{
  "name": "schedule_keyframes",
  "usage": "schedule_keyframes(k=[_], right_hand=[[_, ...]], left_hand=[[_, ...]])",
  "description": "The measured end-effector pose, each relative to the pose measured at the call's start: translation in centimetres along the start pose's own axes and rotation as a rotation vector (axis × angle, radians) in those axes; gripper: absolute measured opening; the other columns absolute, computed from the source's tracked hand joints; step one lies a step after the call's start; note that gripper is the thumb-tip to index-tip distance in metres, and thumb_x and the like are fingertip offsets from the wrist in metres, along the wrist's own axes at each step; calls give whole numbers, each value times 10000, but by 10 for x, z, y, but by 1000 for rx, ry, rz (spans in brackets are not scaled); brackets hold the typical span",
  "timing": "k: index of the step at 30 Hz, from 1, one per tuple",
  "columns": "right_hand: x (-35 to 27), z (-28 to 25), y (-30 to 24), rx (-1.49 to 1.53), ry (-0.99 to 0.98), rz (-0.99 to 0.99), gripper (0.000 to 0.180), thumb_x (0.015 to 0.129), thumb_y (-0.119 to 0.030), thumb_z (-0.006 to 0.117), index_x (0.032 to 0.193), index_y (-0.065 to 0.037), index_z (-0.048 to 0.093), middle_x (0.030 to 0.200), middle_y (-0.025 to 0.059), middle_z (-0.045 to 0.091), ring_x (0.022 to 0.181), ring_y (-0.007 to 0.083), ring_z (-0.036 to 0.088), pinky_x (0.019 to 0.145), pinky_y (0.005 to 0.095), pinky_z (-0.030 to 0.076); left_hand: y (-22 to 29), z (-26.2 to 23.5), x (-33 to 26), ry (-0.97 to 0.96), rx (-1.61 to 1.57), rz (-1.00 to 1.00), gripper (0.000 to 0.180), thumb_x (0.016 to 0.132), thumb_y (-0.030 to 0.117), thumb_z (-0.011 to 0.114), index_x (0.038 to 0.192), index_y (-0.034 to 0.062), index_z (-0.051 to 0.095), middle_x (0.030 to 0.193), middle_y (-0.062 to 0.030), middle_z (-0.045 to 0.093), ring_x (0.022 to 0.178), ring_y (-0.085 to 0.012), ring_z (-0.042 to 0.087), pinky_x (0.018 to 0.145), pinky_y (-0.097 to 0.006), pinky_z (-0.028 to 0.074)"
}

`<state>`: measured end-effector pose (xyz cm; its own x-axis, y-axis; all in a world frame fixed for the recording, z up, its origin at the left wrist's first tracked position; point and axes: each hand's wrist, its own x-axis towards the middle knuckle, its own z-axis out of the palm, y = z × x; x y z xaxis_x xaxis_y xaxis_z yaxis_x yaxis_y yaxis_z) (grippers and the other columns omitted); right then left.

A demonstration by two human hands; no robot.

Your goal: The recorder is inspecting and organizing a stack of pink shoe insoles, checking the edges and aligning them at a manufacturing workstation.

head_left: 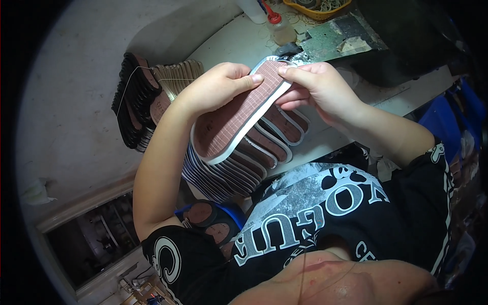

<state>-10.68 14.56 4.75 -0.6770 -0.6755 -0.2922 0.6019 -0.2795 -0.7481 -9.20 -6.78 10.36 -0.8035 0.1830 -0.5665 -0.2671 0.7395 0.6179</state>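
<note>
A slipper sole (239, 114) with a brownish-pink, grid-lined top and a white rim is held up at a slant in front of me. My left hand (222, 87) grips its left edge, thumb lying on the top face and the other fingers hidden behind it. At the far end, my right hand (317, 86) pinches the right edge, its thumb on top and fingers curled underneath. Below the held sole, a row of similar soles (223, 173) leans in a tight stack, with a few loose ones (287, 127) spread beside it.
Bundled dark soles (132, 101) and light ones (178, 73) stand against the wall at left. A red-capped bottle (281, 30), a yellow basket (317, 11) and a stained green board (338, 38) sit at the back of the table. A blue bin (234, 213) holds dark-edged soles.
</note>
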Motion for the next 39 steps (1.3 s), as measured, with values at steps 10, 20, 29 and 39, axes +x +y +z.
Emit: schedule_keyframes(k=[10,20,29,39], right_hand=[[17,-17,11,-102,-57,-63,249,864,-198,611,922,42,647,836,117,679,708,124,659,624,220,543],[-13,-33,3,-128,-218,121,377,775,-191,719,1000,96,623,877,126,664,776,142,641,736,272,518],[-51,-23,30,-141,-194,101,283,813,-150,708,1013,46,667,925,99,690,810,117,642,737,248,510],[-10,-11,38,-19,-75,-112,222,846,-174,673,965,13,671,871,64,680,742,82,631,678,211,500]], left_hand=[[-2,26,2,121,-451,-84,367,921,359,570,882,3,651,730,-30,634,619,-74,566,568,-229,461],[1,20,10,-42,-602,-185,482,917,410,555,650,11,606,484,-93,582,320,-120,484,329,-217,377],[5,9,16,221,-319,-136,546,856,519,598,562,61,556,345,14,369,285,-68,281,343,-214,278],[-27,25,30,224,-597,186,545,819,331,702,1161,-56,528,1109,-138,596,1026,-196,573,935,-301,418]])
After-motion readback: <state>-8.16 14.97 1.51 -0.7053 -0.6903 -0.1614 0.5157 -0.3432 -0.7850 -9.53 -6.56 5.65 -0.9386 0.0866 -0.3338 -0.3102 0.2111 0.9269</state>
